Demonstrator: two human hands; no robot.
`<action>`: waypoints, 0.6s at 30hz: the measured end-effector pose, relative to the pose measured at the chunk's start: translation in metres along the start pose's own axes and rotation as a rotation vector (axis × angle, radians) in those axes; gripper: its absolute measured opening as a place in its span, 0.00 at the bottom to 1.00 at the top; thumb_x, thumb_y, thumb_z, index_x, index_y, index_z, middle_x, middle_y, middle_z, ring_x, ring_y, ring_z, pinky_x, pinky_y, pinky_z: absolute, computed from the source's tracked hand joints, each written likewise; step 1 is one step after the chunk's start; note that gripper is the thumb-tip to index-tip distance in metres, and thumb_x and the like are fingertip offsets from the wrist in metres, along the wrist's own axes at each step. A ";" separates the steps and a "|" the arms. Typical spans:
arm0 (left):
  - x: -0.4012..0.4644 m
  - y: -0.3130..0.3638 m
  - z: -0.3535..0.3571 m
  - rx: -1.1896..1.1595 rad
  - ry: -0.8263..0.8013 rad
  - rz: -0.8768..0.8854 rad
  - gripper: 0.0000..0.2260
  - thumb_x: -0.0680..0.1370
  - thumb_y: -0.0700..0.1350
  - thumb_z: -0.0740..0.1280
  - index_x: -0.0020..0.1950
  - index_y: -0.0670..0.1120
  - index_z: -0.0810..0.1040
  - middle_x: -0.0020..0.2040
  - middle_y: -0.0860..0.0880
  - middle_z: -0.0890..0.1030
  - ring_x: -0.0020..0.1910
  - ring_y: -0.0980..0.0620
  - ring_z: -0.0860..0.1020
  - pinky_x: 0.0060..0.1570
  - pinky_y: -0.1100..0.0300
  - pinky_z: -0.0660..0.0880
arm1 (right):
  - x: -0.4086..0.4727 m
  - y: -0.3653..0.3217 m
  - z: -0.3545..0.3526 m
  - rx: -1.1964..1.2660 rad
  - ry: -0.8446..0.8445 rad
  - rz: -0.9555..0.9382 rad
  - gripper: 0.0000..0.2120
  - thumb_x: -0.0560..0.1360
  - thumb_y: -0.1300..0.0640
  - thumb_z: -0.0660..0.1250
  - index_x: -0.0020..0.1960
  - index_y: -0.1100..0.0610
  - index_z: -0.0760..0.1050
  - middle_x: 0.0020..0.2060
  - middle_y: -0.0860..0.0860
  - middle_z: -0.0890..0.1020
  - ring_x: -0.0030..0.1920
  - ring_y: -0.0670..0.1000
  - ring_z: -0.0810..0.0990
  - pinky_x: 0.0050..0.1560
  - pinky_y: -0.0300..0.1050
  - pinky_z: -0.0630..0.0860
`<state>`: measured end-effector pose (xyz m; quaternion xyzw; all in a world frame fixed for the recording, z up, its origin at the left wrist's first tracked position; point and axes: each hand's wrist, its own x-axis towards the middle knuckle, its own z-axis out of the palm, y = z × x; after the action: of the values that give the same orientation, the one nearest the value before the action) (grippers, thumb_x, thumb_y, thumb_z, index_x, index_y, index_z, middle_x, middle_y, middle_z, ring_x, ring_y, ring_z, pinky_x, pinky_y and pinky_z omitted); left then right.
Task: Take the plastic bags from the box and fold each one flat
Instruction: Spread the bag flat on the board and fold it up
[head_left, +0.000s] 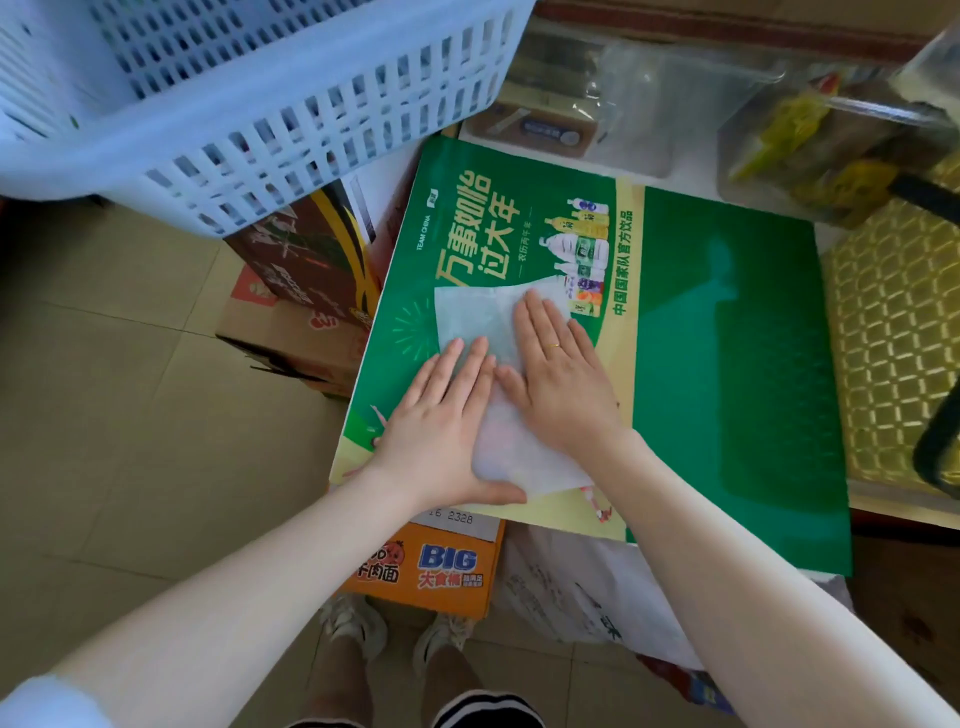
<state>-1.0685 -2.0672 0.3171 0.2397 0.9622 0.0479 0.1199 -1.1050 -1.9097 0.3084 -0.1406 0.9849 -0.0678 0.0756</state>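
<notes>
Green printed board served as counter, where left hand and right hand pressed straight fingers flat upon the white plastic bag beneath them

Both bare forearms reach forward from the lower corners and converge over the plastic bag. Left hand lies palm-down on it, fingers straight, thumb spread toward the bag's near edge. Right hand flat just beside, fingers extended together, ring on one finger.
</notes>
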 end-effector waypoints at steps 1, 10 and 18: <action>0.000 0.000 0.000 0.001 0.000 0.000 0.58 0.58 0.78 0.50 0.75 0.40 0.48 0.76 0.43 0.46 0.75 0.44 0.42 0.71 0.51 0.38 | 0.005 0.003 0.000 0.005 0.000 0.003 0.37 0.74 0.38 0.34 0.76 0.59 0.45 0.76 0.53 0.48 0.76 0.52 0.46 0.72 0.43 0.39; 0.002 0.002 0.000 0.043 -0.017 -0.054 0.58 0.56 0.79 0.50 0.75 0.43 0.42 0.76 0.45 0.39 0.72 0.39 0.34 0.69 0.45 0.33 | 0.041 0.018 -0.006 0.054 -0.026 0.075 0.30 0.80 0.43 0.44 0.76 0.58 0.42 0.77 0.53 0.45 0.76 0.51 0.42 0.73 0.47 0.38; 0.000 0.002 -0.005 0.038 -0.046 -0.051 0.58 0.58 0.79 0.54 0.75 0.44 0.38 0.75 0.45 0.34 0.72 0.40 0.32 0.69 0.45 0.33 | -0.049 0.012 -0.027 0.099 0.197 -0.173 0.22 0.79 0.47 0.52 0.66 0.60 0.68 0.70 0.57 0.67 0.64 0.54 0.67 0.56 0.48 0.74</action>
<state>-1.0688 -2.0654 0.3220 0.2182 0.9658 0.0211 0.1386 -1.0666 -1.8811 0.3392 -0.2139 0.9671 -0.1361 -0.0206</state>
